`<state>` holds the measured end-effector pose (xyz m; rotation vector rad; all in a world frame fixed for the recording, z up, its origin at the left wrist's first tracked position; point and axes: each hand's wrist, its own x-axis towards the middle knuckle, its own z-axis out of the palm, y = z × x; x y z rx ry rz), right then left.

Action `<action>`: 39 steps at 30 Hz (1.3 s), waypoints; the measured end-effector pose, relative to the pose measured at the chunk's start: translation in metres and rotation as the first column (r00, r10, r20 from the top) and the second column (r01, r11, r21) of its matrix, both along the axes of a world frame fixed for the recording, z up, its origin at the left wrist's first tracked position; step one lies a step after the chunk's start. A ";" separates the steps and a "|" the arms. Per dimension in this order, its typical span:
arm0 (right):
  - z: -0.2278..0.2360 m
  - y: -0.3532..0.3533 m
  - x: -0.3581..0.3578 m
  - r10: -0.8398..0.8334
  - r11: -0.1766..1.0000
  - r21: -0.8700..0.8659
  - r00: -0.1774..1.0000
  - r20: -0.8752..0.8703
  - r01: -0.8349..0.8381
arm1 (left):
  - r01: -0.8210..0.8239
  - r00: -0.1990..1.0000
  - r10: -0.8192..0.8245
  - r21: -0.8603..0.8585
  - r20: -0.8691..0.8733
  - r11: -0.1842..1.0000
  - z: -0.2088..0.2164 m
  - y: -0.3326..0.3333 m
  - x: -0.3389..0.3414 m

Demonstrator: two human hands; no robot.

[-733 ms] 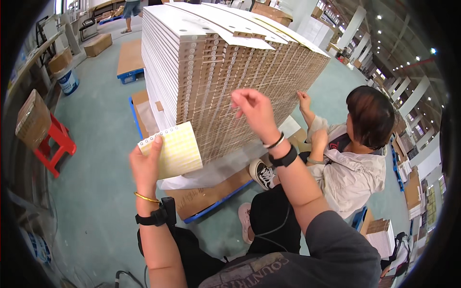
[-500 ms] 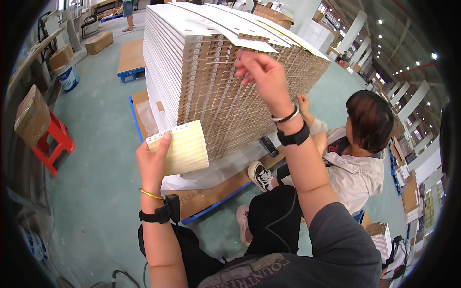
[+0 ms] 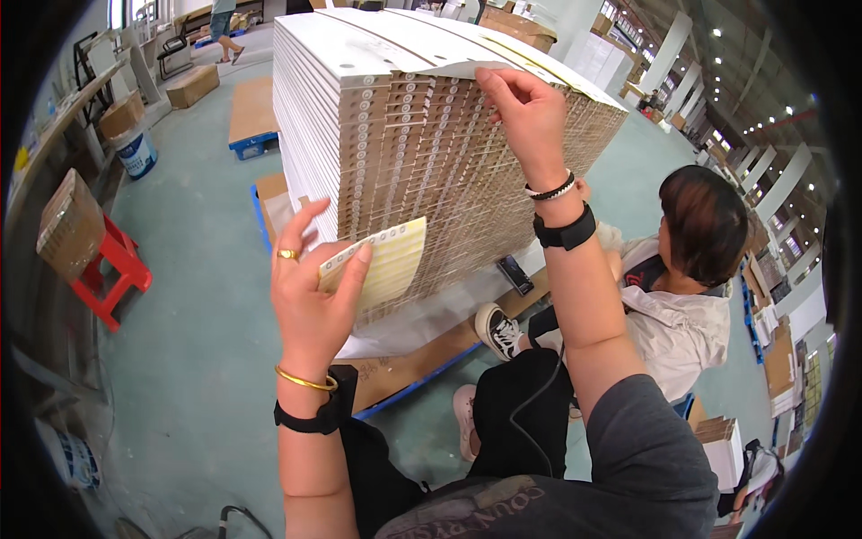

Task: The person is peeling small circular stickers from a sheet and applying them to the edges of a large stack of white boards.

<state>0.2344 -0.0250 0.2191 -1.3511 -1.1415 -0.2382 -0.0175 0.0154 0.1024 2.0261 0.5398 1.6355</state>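
A tall stack of white panels [image 3: 422, 171] stands before me, its brown edges lined with columns of round holes and pale discs. My left hand [image 3: 314, 301] pinches a yellow-and-white striped sheet [image 3: 395, 265] between thumb and forefinger, its other fingers raised. Small grey rings run along that sheet's upper edge, and it is tilted close to the stack's front. At the top edge, my right hand [image 3: 532, 121] has thumb and forefinger closed on the corner of a thin white sheet [image 3: 449, 68], which juts slightly over the panel edges.
A co-worker [image 3: 691, 269] sits at the right, close to my right forearm. Blue-edged pallets [image 3: 256, 117] and a red stool [image 3: 117, 274] bearing a carton stand at left, near a bucket [image 3: 135, 151]. A dark phone-like object [image 3: 514, 275] lies below the stack.
My right hand has moved up and right and closed on the white sheet's corner. My left hand has turned the striped sheet and lifted its other fingers. The distant person has stepped left.
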 end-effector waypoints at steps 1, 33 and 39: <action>0.001 -0.002 0.001 -0.011 1.000 -0.005 0.999 0.052 0.012 | -0.012 0.999 0.016 0.076 -0.047 0.997 0.013 0.000 0.001; -0.038 0.034 -0.027 -0.134 0.919 0.379 0.990 0.038 0.110 | 0.340 0.771 0.037 0.460 -0.636 0.820 0.155 0.062 0.078; -0.037 0.034 -0.023 -0.193 0.906 0.399 0.976 0.099 0.138 | 0.261 0.767 0.014 0.333 -0.641 0.906 0.158 0.057 0.076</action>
